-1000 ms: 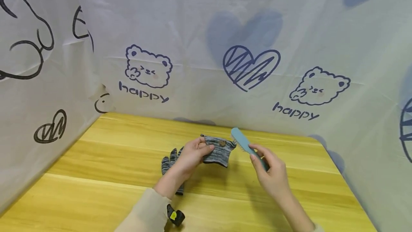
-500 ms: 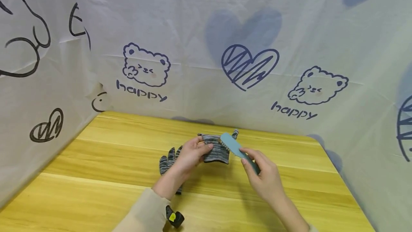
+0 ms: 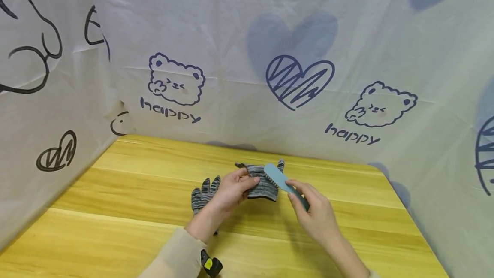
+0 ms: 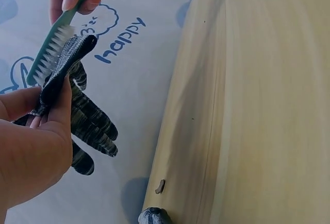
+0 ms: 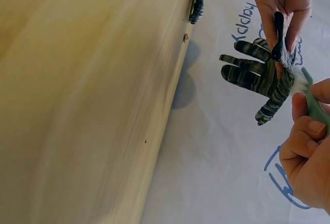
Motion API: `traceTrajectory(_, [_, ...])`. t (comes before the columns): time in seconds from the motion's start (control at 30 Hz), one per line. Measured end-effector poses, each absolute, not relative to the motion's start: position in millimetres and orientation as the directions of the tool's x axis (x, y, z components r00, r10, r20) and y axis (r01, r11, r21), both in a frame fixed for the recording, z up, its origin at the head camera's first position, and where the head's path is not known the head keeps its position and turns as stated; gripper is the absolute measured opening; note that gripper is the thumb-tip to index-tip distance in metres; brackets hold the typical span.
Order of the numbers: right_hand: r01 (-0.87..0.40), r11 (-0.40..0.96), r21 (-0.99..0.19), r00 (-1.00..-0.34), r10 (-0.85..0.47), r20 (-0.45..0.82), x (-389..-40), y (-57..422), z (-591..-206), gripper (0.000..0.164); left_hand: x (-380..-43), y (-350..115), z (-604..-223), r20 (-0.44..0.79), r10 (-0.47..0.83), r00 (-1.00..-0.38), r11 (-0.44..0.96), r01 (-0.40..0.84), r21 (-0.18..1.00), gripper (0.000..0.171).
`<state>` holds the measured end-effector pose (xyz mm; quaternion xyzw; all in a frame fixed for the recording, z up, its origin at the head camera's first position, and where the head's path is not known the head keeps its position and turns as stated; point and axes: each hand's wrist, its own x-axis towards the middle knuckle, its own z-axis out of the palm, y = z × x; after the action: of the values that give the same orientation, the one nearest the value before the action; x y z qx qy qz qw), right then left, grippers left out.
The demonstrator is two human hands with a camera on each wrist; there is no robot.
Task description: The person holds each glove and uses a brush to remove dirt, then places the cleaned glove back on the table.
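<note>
A grey-and-black striped knit glove (image 3: 257, 185) is raised off the table. My left hand (image 3: 233, 190) pinches its cuff between thumb and fingers; the glove's fingers hang below the hand in the left wrist view. In my right hand (image 3: 317, 209) I grip the handle of a light-blue brush (image 3: 275, 176), its white bristles (image 4: 51, 56) against the glove's fabric. A matching glove (image 3: 203, 195) lies on the table, partly hidden behind my left forearm.
The wood-grain table (image 3: 135, 183) runs back to a white patterned cloth (image 3: 231, 110). A small brown piece (image 4: 160, 186) lies near the table's edge. On the left wrist sits a black band with a yellow mark (image 3: 210, 264).
The brush has moved left from beside the held glove onto its fabric. A brown spot seen on the glove one second ago no longer shows in the head view.
</note>
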<state>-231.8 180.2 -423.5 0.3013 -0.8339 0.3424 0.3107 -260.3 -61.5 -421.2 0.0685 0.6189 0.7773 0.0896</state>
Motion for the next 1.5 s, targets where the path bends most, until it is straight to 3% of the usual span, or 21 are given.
traceTrajectory(0.07, [-0.712, 0.587, -0.387, -0.631, -0.291, 0.719, -232, 180, -424, 0.036, -260, -61, -421, -0.003, 0.219, -0.976, -0.213, -0.051, 0.976, 0.016])
traceTrajectory(0.63, [-0.628, 0.673, -0.392, -0.696, -0.259, 0.67, -237, 187, -426, 0.031, -263, -61, -426, -0.016, 0.16, -0.987, -0.265, -0.058, 0.963, 0.013])
traceTrajectory(0.97, [-0.69, 0.605, -0.398, -0.629, -0.229, 0.742, -239, 191, -421, 0.034, -265, -66, -424, -0.015, 0.13, -0.991, -0.274, -0.051, 0.96, 0.009])
traceTrajectory(1.17, [-0.701, 0.607, -0.373, -0.624, -0.269, 0.734, -237, 188, -422, 0.034, -265, -67, -423, -0.01, 0.136, -0.991, -0.251, -0.044, 0.967, 0.008])
traceTrajectory(1.27, [-0.69, 0.622, -0.37, -0.648, -0.304, 0.698, -236, 186, -423, 0.033, -265, -68, -424, -0.012, 0.135, -0.991, -0.252, -0.046, 0.967, 0.009])
traceTrajectory(1.4, [-0.664, 0.643, -0.383, -0.686, -0.318, 0.655, -235, 185, -424, 0.031, -264, -70, -423, -0.014, 0.13, -0.991, -0.268, -0.049, 0.962, 0.029])
traceTrajectory(1.5, [-0.649, 0.655, -0.387, -0.697, -0.308, 0.647, -235, 185, -425, 0.031, -265, -72, -423, -0.009, 0.127, -0.992, -0.271, -0.044, 0.962, 0.033])
